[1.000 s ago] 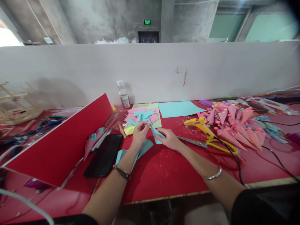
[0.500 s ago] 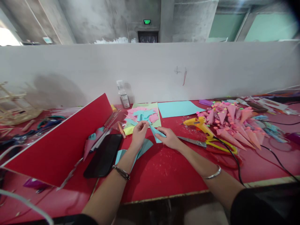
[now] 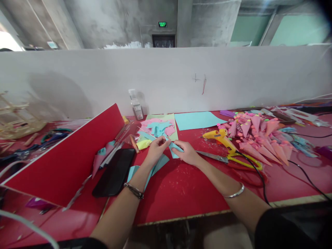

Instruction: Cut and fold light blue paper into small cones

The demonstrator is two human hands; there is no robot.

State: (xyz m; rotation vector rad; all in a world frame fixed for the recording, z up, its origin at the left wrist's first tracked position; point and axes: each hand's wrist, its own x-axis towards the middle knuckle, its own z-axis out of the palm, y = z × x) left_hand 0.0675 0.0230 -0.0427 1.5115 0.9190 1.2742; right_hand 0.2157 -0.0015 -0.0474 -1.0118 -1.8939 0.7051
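A rolled piece of light blue paper (image 3: 174, 153), roughly cone-shaped, is between my two hands above the red table. Near its upper end, my left hand (image 3: 157, 149) pinches the edge with thumb and fingers. My right hand (image 3: 187, 152) grips its right side, thumb laid across the front. Under my left wrist lie more cut light blue paper pieces (image 3: 159, 164). Just beyond my hands is a heap of pink and blue paper scraps (image 3: 158, 128) on a pale green sheet.
Right of my hands lie large scissors (image 3: 214, 156), a yellow glue gun (image 3: 220, 137) with a black cord, and piled pink paper cones (image 3: 261, 135). A black phone (image 3: 114, 173) and slanted red board (image 3: 75, 155) stand left. A blue sheet (image 3: 198, 120) and bottle (image 3: 136, 105) are behind.
My left hand has shifted slightly right and down along the blue paper, nearer my right hand. My right hand keeps its hold almost in place.
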